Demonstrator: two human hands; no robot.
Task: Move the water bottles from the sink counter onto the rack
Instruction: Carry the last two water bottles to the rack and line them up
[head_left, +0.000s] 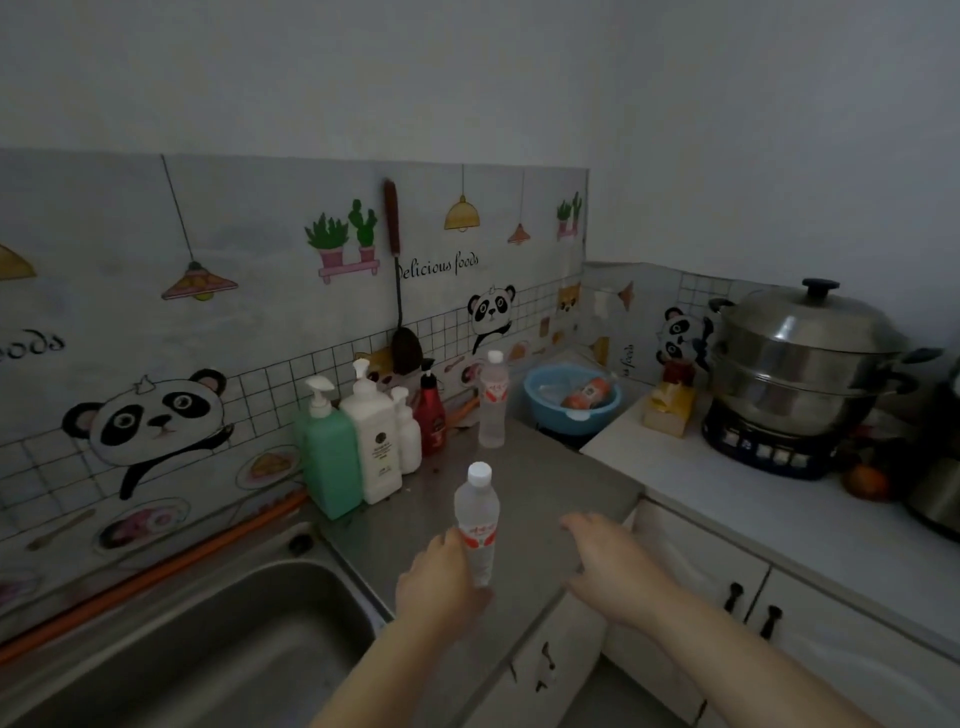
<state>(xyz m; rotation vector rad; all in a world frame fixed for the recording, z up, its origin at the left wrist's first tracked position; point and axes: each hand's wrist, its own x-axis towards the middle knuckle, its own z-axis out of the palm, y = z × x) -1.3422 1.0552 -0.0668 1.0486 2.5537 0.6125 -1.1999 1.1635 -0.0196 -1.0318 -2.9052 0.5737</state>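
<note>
- Left hand (441, 582): wrapped around the lower part of the near water bottle (477, 525), fingers curled at the red label, thumb side hidden behind the bottle.
- Near water bottle: upright, white cap on, base hidden behind the hand, so whether standing on or lifted off the grey sink counter (545, 483) cannot be told.
- Right hand (608, 561): spread flat and wide, palm down, holding nothing, just right of the near bottle and close to the counter's front right corner; whether touching the surface cannot be told.
- Second water bottle (492, 400): upright farther back on the same counter, well apart from both hands, near the back wall.
- Third bottle (587, 393): lying on its side inside the blue basin (540, 402), right of the second bottle.
- Pump dispensers (363, 436): clustered along the back left of the counter, beside the sink (218, 639).
- Open grey surface between the two standing bottles and toward the right edge.
- Right edge of the grey counter: meets a white counter (727, 493) carrying a steel steamer pot (800, 374).
- Front edge: directly under the wrists, cabinet doors below.
</note>
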